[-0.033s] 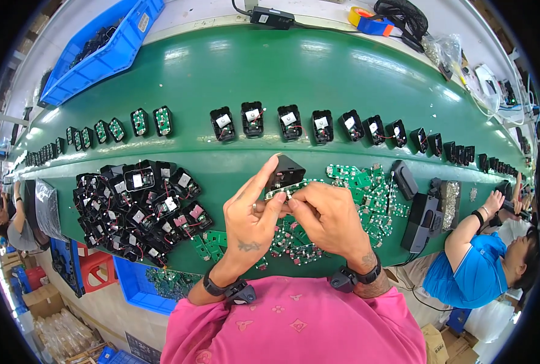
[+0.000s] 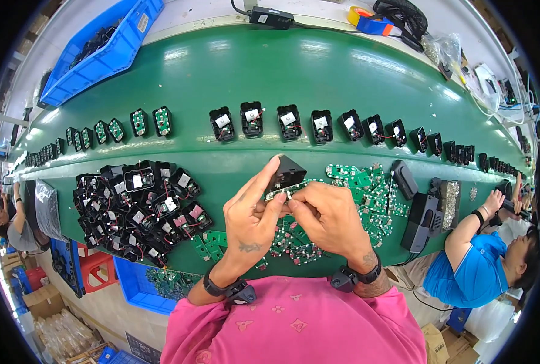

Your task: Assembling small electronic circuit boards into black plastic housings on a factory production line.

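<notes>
**Inspector A:** Two hands meet just above the near edge of the desk (image 2: pixel 318 73). We note the left hand (image 2: pixel 250 219) with its fingers clamped on a small green circuit board (image 2: pixel 280 194), forefinger raised against a black housing (image 2: pixel 285 171). The right hand (image 2: pixel 329 219) has its fingers pinched together on the same board from the other side.

**Inspector B:** Agreed. In our judgement the board should be held by its edges, kept level with the housing mouth, and pressed evenly, not forced.

**Inspector A:** Beside them we record a heap of wired black housings (image 2: pixel 138 209) on the left and loose green boards (image 2: pixel 367 188) on the right.

**Inspector B:** Containers: a blue bin (image 2: pixel 138 285) below the desk edge holds green boards. Farther off, a row of housings (image 2: pixel 288 121) crosses the belt, and a blue crate (image 2: pixel 100 51) at the far left holds dark parts we cannot identify.
</notes>
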Action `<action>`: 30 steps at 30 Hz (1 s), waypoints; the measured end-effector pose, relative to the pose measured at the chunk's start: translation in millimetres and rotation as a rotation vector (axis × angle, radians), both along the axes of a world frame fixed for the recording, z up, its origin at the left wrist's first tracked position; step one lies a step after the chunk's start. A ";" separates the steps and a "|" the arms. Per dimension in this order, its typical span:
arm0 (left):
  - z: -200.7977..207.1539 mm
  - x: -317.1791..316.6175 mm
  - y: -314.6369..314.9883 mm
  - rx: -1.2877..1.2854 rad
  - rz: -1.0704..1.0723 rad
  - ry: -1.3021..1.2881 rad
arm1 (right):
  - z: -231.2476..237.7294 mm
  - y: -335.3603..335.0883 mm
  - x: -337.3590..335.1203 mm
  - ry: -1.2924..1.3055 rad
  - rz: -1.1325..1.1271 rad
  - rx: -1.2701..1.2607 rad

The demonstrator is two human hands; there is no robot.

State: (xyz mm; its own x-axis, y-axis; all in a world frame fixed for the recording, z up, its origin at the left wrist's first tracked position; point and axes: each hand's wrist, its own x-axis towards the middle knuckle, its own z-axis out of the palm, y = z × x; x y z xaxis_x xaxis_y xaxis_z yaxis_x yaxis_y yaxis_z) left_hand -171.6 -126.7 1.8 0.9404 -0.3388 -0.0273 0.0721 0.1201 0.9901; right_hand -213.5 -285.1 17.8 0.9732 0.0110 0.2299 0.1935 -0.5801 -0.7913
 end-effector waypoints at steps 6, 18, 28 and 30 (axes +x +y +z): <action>3.7 -0.1 -0.4 0.254 -0.017 -0.297 | 3.4 -6.7 -1.1 0.019 0.043 -0.005; -8.7 -2.2 2.1 0.433 0.028 -0.525 | -9.4 0.0 3.8 0.050 0.033 0.073; -24.1 16.6 2.0 0.282 0.044 -0.181 | -28.8 17.6 13.2 0.150 -0.198 0.059; -22.2 25.0 5.5 0.087 0.009 0.101 | -29.8 20.8 18.3 0.208 -0.273 0.119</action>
State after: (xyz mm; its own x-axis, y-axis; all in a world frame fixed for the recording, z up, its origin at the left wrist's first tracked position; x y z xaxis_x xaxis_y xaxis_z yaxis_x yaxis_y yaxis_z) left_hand -146.6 -121.2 -20.4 0.9344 -0.3229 -0.1506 0.1708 0.0348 0.9847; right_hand -195.1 -264.3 -12.0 0.9628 -0.2701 0.0106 -0.1279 -0.4898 -0.8624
